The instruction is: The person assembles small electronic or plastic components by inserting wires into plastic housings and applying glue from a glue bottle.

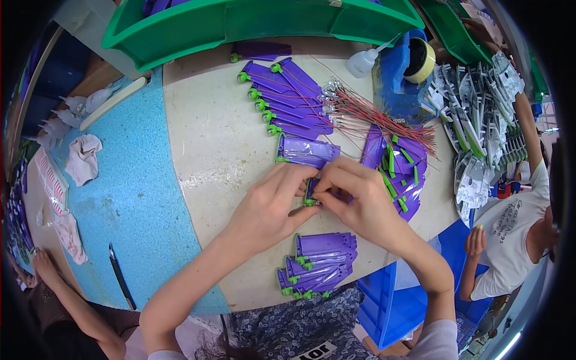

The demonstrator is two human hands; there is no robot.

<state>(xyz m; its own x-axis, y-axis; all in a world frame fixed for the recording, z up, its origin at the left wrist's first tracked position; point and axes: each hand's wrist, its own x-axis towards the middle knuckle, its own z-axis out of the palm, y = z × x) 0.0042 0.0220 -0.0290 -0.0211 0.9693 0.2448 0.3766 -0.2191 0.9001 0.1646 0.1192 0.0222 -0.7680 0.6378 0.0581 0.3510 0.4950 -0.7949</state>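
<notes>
Between both hands, at the middle of the table, is a small purple plastic part (310, 195) with a bright green end. My left hand (264, 201) pinches it from the left, and my right hand (363, 201) has its fingertips closed on its upper right side, covering much of it. Just beyond my fingers lies another purple part (309, 150). Farther off, several purple parts (294, 102) with round green ends overlap in a row, thin wires across them. A bundle of red wires (384, 117) with small clear tips lies to their right. Nearer me is a stack of purple parts (324, 258).
Purple parts mixed with green strips (405, 171) lie right of my hands. A green bin (258, 30) spans the far edge. A white bottle (362, 63), blue tape dispenser (393, 84) and grey parts (474, 120) stand right. A black pen-like tool (120, 276) lies left. People work on both sides.
</notes>
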